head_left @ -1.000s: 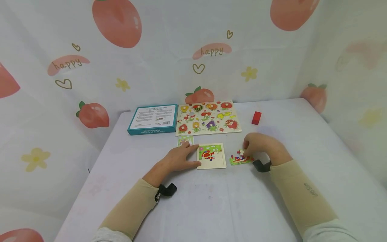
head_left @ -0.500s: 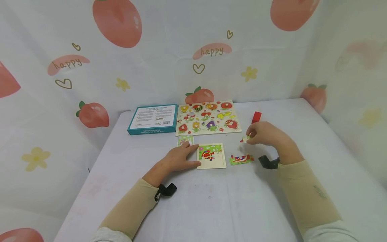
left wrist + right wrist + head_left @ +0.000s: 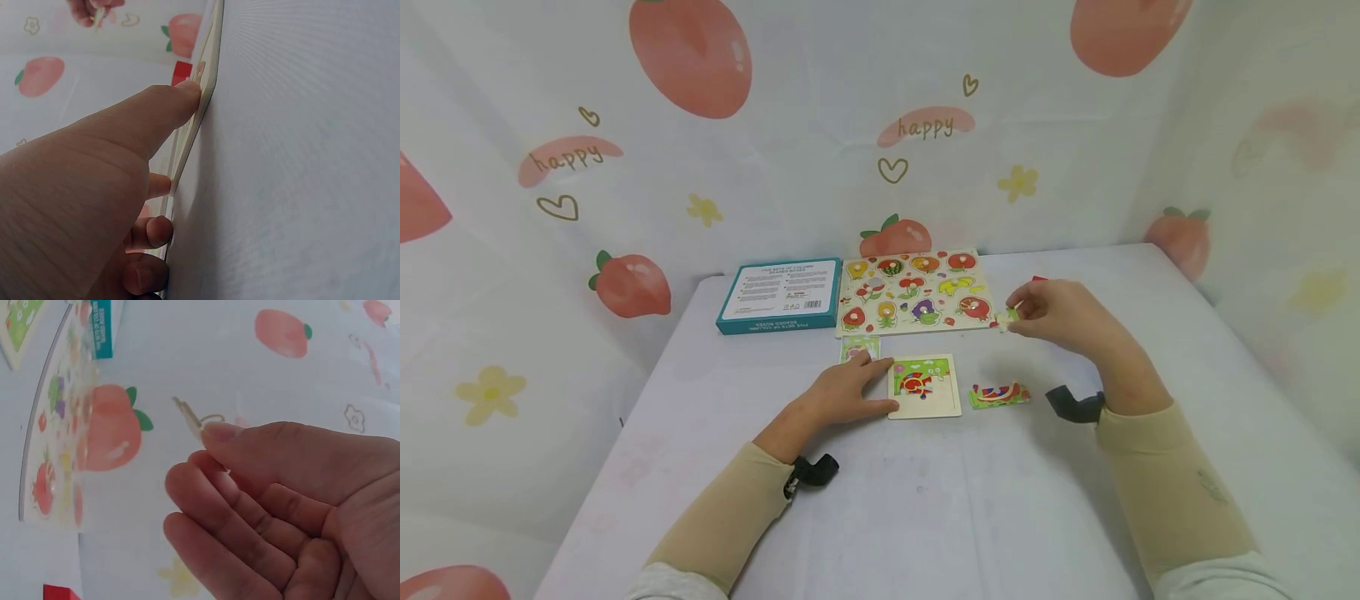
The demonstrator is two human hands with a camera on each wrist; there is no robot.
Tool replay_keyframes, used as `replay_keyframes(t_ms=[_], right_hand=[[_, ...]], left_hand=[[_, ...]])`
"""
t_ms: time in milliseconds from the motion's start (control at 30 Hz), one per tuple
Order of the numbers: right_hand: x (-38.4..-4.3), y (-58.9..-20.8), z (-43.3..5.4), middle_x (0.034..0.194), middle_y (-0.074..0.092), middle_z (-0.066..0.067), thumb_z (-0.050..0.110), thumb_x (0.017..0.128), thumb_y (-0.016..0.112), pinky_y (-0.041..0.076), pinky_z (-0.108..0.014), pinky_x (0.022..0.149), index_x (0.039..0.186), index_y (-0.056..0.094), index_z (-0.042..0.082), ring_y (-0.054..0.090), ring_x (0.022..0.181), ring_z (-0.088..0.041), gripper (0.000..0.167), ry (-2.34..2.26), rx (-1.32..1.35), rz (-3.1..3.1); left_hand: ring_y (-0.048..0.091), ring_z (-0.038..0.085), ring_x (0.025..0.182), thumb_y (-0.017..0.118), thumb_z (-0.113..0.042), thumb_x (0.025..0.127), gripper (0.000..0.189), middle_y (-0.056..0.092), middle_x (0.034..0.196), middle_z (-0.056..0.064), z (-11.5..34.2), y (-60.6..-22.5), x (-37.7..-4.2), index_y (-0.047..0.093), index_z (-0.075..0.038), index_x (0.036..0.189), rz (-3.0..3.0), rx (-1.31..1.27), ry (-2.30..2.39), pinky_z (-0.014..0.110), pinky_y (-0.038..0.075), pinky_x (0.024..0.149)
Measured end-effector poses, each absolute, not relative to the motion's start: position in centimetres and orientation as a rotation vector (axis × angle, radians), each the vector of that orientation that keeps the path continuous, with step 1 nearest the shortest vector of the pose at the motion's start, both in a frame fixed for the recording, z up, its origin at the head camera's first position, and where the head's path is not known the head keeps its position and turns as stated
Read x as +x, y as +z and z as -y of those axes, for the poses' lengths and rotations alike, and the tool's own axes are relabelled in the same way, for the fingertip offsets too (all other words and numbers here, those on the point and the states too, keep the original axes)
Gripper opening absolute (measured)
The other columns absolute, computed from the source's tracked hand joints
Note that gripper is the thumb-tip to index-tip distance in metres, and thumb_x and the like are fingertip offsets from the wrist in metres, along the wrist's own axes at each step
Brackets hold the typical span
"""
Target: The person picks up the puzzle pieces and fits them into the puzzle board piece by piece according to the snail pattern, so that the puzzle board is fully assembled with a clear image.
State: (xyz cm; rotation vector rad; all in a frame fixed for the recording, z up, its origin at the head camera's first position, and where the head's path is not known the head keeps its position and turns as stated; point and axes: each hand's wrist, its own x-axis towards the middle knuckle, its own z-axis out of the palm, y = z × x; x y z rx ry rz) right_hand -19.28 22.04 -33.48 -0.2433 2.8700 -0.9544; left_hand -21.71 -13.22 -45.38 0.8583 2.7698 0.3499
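Note:
My right hand (image 3: 1060, 315) pinches a small jigsaw piece (image 3: 1006, 317) between thumb and fingertips, above the table near the fruit board's right corner. In the right wrist view the piece (image 3: 187, 415) shows edge-on, so its picture is hidden. My left hand (image 3: 838, 392) rests at the left edge of a square wooden puzzle tray (image 3: 925, 408), thumb and forefinger spread and touching its edge. The tray's upper part carries fitted pieces with a snail picture; its lower part is bare wood. Right of the tray lie several loose jigsaw pieces (image 3: 1000, 395), green and red, partly stacked.
A wooden fruit board (image 3: 917, 292) lies at the back, beside a teal and white box (image 3: 782, 296). A small picture card (image 3: 860, 346) is partly under my left fingers. Behind my right hand a red block (image 3: 1040, 278) is mostly hidden. A patterned cloth hangs behind the table.
My right hand has lifted a jigsaw piece off the loose pile and carried it up and away, toward the fruit board's right corner. The left hand and the tray have stayed put.

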Motion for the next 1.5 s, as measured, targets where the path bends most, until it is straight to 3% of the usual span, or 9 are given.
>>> replay_keyframes(t_ms=[367, 733, 1200, 1500], right_hand=[[-18.2, -32.6, -20.5, 0.108, 0.068, -0.015, 0.019, 0.092, 0.079, 0.053, -0.043, 0.088, 0.122, 0.066, 0.003, 0.064, 0.102, -0.029, 0.037, -1.152, -0.247, -2.862], [-18.1, -33.5, -18.4, 0.097, 0.068, -0.010, 0.017, 0.086, 0.086, 0.054, -0.025, 0.076, 0.111, 0.068, 0.002, 0.065, 0.091, -0.025, 0.034, -1.321, -0.332, -2.747], [-19.6, -36.7, -16.2, 0.088, 0.065, -0.006, 0.018, 0.085, 0.087, 0.053, -0.034, 0.075, 0.104, 0.068, 0.005, 0.061, 0.082, -0.023, 0.030, -1.215, -0.393, -2.621], [-20.3, -38.9, -15.2, 0.084, 0.064, -0.005, 0.023, 0.084, 0.088, 0.050, -0.033, 0.075, 0.103, 0.071, 0.008, 0.059, 0.081, -0.021, 0.029, -1.065, -0.335, -2.582]], left_hand=[[0.050, 0.018, 0.093, 0.068, -0.065, 0.089, 0.083, 0.050, 0.121, 0.002, 13.2, -45.3, -21.7, 0.044, -0.025, 0.158, -2.770, 0.853, 0.351, 0.032, 0.045, 0.078], [0.050, 0.018, 0.093, 0.069, -0.065, 0.088, 0.083, 0.049, 0.120, 0.001, 13.2, -45.3, -21.8, 0.044, -0.026, 0.157, -2.768, 0.840, 0.355, 0.032, 0.044, 0.077], [0.050, 0.018, 0.094, 0.069, -0.065, 0.089, 0.083, 0.048, 0.119, 0.001, 13.3, -45.4, -21.7, 0.045, -0.026, 0.157, -2.759, 0.841, 0.373, 0.033, 0.044, 0.079], [0.050, 0.018, 0.096, 0.070, -0.065, 0.088, 0.083, 0.050, 0.122, 0.002, 13.3, -45.4, -21.6, 0.045, -0.026, 0.157, -2.766, 0.840, 0.372, 0.032, 0.045, 0.081]])
